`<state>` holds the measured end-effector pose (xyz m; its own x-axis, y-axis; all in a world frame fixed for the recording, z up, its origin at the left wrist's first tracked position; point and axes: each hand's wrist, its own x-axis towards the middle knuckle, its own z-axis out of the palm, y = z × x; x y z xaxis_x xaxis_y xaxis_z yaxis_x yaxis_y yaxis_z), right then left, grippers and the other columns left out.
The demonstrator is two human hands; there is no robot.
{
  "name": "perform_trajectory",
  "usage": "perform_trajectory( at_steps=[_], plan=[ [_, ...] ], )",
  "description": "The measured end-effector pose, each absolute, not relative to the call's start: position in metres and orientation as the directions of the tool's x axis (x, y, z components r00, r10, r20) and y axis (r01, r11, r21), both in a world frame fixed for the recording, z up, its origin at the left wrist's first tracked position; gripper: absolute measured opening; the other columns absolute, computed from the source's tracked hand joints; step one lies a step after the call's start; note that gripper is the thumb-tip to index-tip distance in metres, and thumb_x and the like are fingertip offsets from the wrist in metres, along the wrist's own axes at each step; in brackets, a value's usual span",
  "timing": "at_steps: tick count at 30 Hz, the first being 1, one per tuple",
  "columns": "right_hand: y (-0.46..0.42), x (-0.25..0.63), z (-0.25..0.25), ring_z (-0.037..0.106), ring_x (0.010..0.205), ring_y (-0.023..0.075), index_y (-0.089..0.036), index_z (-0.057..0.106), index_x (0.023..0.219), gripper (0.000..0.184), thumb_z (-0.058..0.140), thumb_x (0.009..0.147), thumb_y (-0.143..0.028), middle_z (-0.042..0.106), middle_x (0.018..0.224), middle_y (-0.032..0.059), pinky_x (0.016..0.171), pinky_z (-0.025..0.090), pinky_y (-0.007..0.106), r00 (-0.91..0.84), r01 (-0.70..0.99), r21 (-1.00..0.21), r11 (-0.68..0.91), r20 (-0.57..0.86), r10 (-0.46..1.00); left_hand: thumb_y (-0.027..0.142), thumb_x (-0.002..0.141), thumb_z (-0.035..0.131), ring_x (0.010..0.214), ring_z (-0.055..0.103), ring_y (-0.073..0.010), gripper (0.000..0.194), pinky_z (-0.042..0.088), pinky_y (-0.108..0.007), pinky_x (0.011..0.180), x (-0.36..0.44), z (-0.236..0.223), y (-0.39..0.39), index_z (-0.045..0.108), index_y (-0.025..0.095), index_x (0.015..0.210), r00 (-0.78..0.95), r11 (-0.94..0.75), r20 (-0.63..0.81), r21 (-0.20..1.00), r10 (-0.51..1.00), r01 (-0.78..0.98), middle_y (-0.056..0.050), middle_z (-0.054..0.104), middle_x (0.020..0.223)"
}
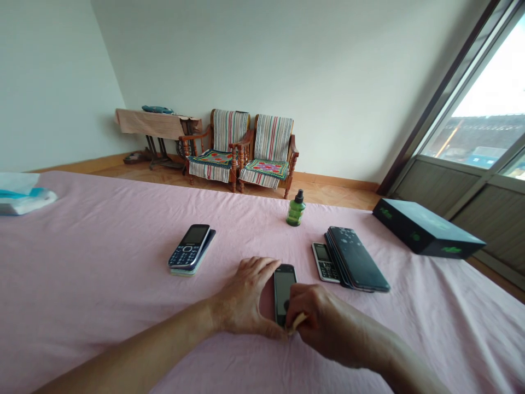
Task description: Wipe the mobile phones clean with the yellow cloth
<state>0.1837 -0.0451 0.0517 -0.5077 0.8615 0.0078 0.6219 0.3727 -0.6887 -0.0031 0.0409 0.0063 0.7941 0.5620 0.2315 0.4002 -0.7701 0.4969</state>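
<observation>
A dark mobile phone [283, 290] lies face up on the pink cloth. My left hand [241, 298] spans it from the left, fingertips at its far end and thumb by its near end, gripping it. Over the phone's lower right part is my right hand [315, 317], closed in a fist around a small yellowish piece [298, 322] that looks like folded cloth. The fist hides that corner of the phone and most of the piece.
To the left lies a keypad phone [191, 246] on a stack. A small keypad phone [325, 262] and stacked smartphones [359, 260] lie right. Behind stand a green spray bottle [296, 209] and black box [426, 227]. A tissue pack [24, 197] is far left.
</observation>
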Motion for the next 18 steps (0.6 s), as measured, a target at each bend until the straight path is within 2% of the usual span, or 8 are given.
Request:
perform_trajectory(
  at_steps=[6,12,18],
  plan=[
    [-0.046,0.180,0.049,0.055,0.071,0.0090,-0.016,0.066,0.070,0.031,0.043,0.063,0.003,0.060,0.079,-0.0001,0.063,0.040,0.018,-0.499,0.630,-0.684,0.369,0.008,0.867,0.056,0.062,0.077,0.114,0.047,-0.0329,0.081,0.032,-0.047,0.100,-0.004,0.010,0.036,0.048,0.015,0.126,0.796,-0.846,0.369,0.437,0.480,0.307,-0.014,0.053,0.124],
    [-0.046,0.186,0.053,0.055,0.071,0.0089,-0.016,0.066,0.070,0.034,0.042,0.058,0.005,0.062,0.079,-0.0009,0.062,0.039,0.017,-0.524,0.608,-0.703,0.370,-0.005,0.852,0.055,0.066,0.075,0.094,0.055,-0.0274,0.054,0.037,-0.044,0.089,-0.003,0.012,0.032,0.059,0.015,0.099,0.773,-0.888,0.474,0.386,0.422,0.249,-0.010,0.063,0.100],
    [-0.048,0.190,0.057,0.057,0.074,0.0112,-0.016,0.065,0.071,0.035,0.041,0.059,0.005,0.065,0.082,0.0011,0.067,0.042,0.020,-0.489,0.682,-0.641,0.352,-0.042,0.871,0.060,0.068,0.071,0.090,0.057,-0.0266,0.052,0.041,-0.040,0.083,-0.003,0.007,0.032,0.060,0.015,0.091,0.770,-0.904,0.502,0.364,0.394,0.225,-0.010,0.064,0.094]
  ],
)
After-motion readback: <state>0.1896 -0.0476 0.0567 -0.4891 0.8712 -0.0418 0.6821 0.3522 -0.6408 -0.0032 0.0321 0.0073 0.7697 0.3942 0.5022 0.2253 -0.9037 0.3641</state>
